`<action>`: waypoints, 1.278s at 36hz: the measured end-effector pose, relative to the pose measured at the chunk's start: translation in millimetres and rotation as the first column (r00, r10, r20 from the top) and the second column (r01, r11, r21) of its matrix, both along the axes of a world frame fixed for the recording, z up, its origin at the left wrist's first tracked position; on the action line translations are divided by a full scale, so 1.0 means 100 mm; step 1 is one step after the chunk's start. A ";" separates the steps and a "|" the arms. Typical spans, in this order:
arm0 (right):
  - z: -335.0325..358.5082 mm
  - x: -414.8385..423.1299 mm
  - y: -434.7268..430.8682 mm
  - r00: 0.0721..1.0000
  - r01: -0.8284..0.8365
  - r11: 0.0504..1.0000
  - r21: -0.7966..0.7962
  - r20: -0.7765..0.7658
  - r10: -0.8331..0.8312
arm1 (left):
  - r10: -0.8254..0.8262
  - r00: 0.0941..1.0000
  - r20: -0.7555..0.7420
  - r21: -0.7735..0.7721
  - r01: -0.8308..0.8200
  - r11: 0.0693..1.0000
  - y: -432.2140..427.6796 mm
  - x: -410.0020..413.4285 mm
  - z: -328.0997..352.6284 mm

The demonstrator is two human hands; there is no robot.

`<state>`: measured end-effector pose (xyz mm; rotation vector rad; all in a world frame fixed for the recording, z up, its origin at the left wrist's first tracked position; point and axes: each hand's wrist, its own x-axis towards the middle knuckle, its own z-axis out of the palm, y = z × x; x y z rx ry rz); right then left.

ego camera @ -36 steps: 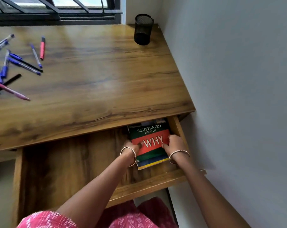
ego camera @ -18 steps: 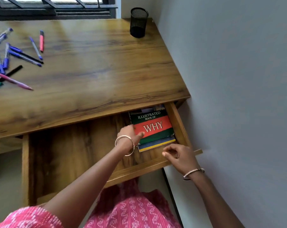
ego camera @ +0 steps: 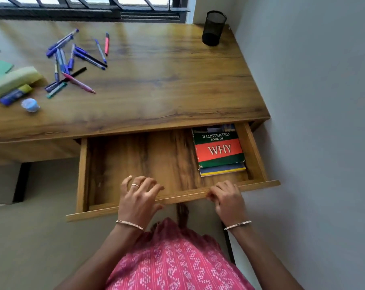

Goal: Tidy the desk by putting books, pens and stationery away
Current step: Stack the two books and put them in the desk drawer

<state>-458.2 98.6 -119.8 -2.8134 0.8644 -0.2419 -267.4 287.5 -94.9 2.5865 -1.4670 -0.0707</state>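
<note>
The stack of books is laid in the back right corner of the drawer. Its front rail is clasped by the curled right hand; the left hand is spread loosely over it. A closing push is best given evenly, fingers kept clear of the table edge.

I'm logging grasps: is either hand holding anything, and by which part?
The right hand grips the drawer by the top edge of its front panel. The left hand lies loosely over that edge, fingers spread; whether it grips cannot be told.
</note>
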 end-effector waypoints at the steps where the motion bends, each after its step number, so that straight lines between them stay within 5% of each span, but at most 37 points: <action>1: 0.00 0.01 -0.01 1.000 0.005 1.000 0.014 0.012 -0.006 | -0.002 1.000 0.008 -0.010 0.002 1.000 0.00 -0.01 -0.02; 8: 0.05 0.25 -0.11 0.997 0.045 0.997 0.070 0.062 -0.050 | 0.048 0.998 0.051 -0.092 -0.043 0.995 -0.12 0.06 -0.18; 27: 0.19 1.43 -0.92 0.996 0.092 0.987 -0.132 -0.002 -0.093 | 0.301 0.927 0.224 -0.198 -0.259 0.945 -1.02 0.80 -0.29; 41: -0.10 1.78 -1.41 0.983 -0.182 0.974 -0.137 0.007 0.185 | 0.362 0.852 0.379 -0.349 -0.231 0.908 -1.44 1.25 -0.47; 46: -0.15 1.80 -1.43 0.983 -0.167 0.978 -0.129 0.059 0.175 | 0.326 0.862 0.389 -0.348 -0.191 0.918 -1.45 1.27 -0.57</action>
